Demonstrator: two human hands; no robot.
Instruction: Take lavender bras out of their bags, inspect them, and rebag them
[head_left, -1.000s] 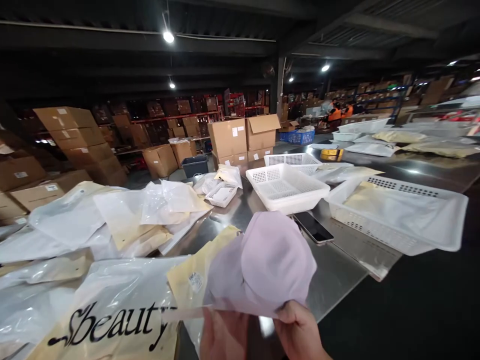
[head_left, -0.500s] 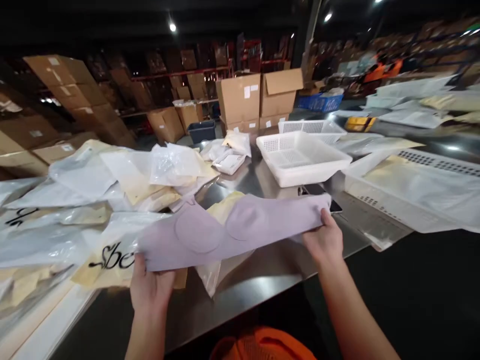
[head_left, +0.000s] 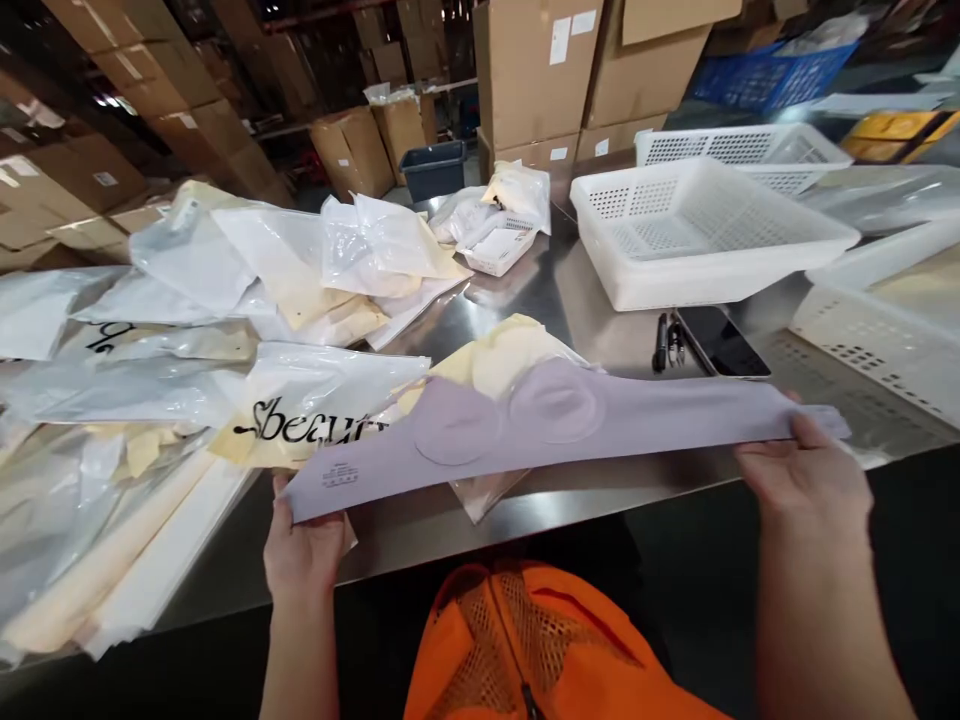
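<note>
Bra of smooth lavender fabric with two moulded cups (head_left: 510, 435) spans the space between a worker's bare hands, held out flat above the front of a shiny metal desk (head_left: 600, 497). At one end, the fingers of the left hand (head_left: 304, 545) pinch a corner beside a block of small dark printing (head_left: 341, 475); at the other, the right hand (head_left: 810, 475) grips the band between thumb and fingers, its tip jutting out past the thumb. The band slopes slightly, the left end lower in our view.

Directly behind the cups lies a pale yellow and clear plastic packet (head_left: 517, 342), partly hidden by the fabric. Near the left hand rests a glossy white and cream bag with black script lettering (head_left: 330, 370), in front of a heap of white and cream plastic packets (head_left: 262, 260). Beyond the right hand, a black flat phone (head_left: 724, 345) lies next to small dark slim objects (head_left: 661, 343), just in front of a white perforated plastic basket (head_left: 675, 288). Tall brown cardboard boxes (head_left: 536, 80) stand behind the desk, and an orange mesh vest (head_left: 525, 650) shows below.
</note>
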